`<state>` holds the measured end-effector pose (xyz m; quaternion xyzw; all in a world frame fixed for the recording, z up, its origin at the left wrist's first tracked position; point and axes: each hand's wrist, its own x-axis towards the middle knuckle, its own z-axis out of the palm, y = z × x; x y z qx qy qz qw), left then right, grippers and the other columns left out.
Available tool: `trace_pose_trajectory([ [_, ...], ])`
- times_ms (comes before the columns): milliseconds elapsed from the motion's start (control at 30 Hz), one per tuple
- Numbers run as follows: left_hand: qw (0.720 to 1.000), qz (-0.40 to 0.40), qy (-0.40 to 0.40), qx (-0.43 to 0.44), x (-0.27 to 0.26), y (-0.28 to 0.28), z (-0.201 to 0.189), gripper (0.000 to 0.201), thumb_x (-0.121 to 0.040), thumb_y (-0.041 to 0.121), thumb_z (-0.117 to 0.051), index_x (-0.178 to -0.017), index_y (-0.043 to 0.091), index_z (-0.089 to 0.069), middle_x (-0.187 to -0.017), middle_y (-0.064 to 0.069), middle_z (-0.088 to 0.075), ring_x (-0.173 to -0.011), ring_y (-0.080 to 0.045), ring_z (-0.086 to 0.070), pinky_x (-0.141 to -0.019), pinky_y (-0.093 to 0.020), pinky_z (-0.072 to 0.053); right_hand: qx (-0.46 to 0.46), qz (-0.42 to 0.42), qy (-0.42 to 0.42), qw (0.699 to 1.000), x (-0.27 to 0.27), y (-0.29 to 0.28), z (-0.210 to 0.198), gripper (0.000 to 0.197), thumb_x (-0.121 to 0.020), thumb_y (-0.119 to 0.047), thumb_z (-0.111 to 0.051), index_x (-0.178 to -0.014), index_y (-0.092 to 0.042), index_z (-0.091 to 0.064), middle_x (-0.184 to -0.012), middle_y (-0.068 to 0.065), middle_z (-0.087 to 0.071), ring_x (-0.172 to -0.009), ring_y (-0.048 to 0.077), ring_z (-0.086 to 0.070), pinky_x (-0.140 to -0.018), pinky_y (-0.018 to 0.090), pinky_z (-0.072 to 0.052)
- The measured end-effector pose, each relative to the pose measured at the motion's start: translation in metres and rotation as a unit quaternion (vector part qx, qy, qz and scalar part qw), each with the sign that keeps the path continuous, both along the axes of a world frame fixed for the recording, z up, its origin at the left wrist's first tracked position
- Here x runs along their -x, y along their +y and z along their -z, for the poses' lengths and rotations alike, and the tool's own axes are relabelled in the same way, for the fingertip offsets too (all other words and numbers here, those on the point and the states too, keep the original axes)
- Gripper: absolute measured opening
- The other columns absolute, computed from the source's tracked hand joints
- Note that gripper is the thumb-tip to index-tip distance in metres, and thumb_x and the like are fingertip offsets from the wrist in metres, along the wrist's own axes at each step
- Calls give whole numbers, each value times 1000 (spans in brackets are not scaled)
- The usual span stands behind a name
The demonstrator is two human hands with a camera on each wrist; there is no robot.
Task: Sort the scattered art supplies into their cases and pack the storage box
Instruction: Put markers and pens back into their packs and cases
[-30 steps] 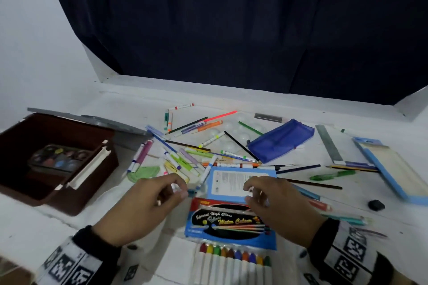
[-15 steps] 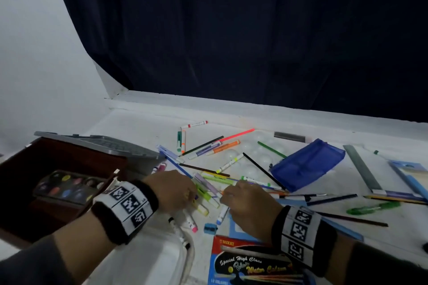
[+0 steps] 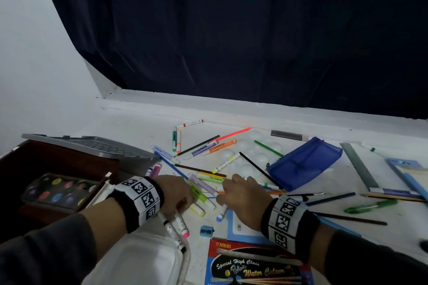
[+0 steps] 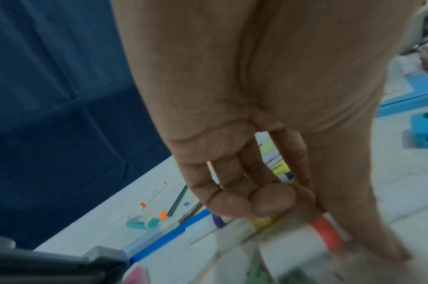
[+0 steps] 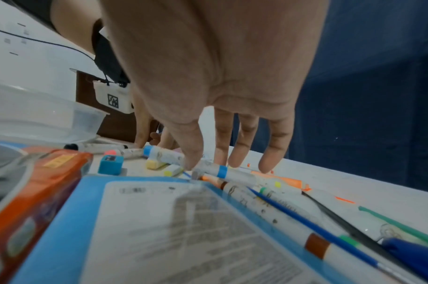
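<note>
Markers (image 3: 203, 188) scattered between hands; left hand (image 3: 174, 193) curled gripping some, right hand (image 3: 240, 196) fingers spread, touching pile.

Markers (image 3: 203, 188) and pencils crowd the middle of the desk (image 3: 139, 122). The brown box (image 3: 58, 164) blocks the left edge, the blue pouch (image 3: 303, 166) the right; the far edge lies bare.

Markers (image 3: 203, 188), scattered pencils (image 3: 261, 170): loose heap at mid-table, lying flat, crossing at all angles. Blue pencil pouch (image 3: 303, 165): flat, toward right side, beside heap. Brown storage box (image 3: 58, 164): open, at left edge; paint palette (image 3: 58, 190) inside. Water Colour pack (image 3: 254, 266): flat at near edge. Blue sharpener (image 3: 206, 230): just beyond my pack.
</note>
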<state>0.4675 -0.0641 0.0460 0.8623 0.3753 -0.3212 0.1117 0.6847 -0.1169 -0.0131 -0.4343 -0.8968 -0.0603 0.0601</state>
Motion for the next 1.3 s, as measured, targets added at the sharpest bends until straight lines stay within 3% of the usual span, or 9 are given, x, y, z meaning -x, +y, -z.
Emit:
trace_pose_trajectory([
  [167,998,-16,-32,-46,-4,-3,-17,22,-92,16,-65,-112,21,-69,-117,2,-62,-96,-13,-53,-76,-21,-37,-21,37,32,999,-17,-7,-23,50,-62,5,-70,-100,-25,-60,-78,-1,-60,-72,23,-57,-56,34,-44],
  [233,996,-11,-64,-67,-9,-6,-30,17,-93,22,-65,-110,24,-65,-112,2,-61,-95,-14,-54,-78,-26,-42,-12,64,46,997,-28,-15,-35,50,-67,5,-67,-104,-27,-57,-77,-3,-58,-69,21,-55,-55,34,-44],
  [433,979,71,-143,-131,-50,-34,-59,12,-99,33,-53,-110,30,-49,-102,4,-63,-94,-19,-58,-82,-39,-50,14,143,88,986,-69,-56,-78,25,-103,-23,-41,-125,-34,-46,-99,-4,-56,-89,20,-57,-77,42,-50],
  [633,943,98,-290,-131,-110,-69,-73,15,-97,48,-55,-107,36,-57,-96,14,-60,-87,-7,-55,-77,-35,-50,28,211,292,933,-121,-112,-97,25,-98,-37,-54,-120,-32,-64,-99,-11,-67,-81,6,-57,-71,21,-46],
  [800,881,26,-465,-81,-153,-106,-75,17,-87,52,-68,-91,35,-71,-77,11,-68,-68,-9,-58,-65,-33,-49,-14,262,414,872,-165,-166,-98,15,-87,-24,-72,-89,-34,-60,-59,-11,-54,-53,9,-47,-50,13,-33],
  [1000,761,-139,-633,11,-186,-164,-45,14,-78,34,-83,-86,24,-76,-81,-2,-72,-73,-21,-66,-69,-38,-54,74,308,501,805,-210,-213,-75,16,-81,-11,-77,-79,-26,-72,-69,-12,-67,-54,4,-57,-56,13,-42],
  [1100,705,-219,-670,74,-194,-191,-21,23,-78,36,-81,-83,14,-76,-83,-7,-72,-79,-29,-67,-75,-41,-54,144,307,534,774,-220,-226,-59,18,-81,-9,-77,-67,-17,-68,-68,-1,-68,-56,10,-59,-58,20,-45],
  [1200,726,-262,-626,111,-196,-209,1,46,-85,47,-73,-79,2,-65,-89,-18,-69,-85,-15,-68,-85,-40,-54,224,317,525,757,-220,-232,-49,31,-88,-20,-72,-59,-19,-59,-60,-4,-61,-56,11,-58,-57,20,-47],
  [1300,760,-264,-582,121,-196,-221,17,13,-89,31,-70,-82,20,-66,-84,-9,-72,-94,-8,-69,-90,-36,-54,292,305,511,749,-215,-234,-42,27,-92,-23,-68,-67,-17,-64,-66,4,-68,-59,15,-64,-62,26,-55],
])
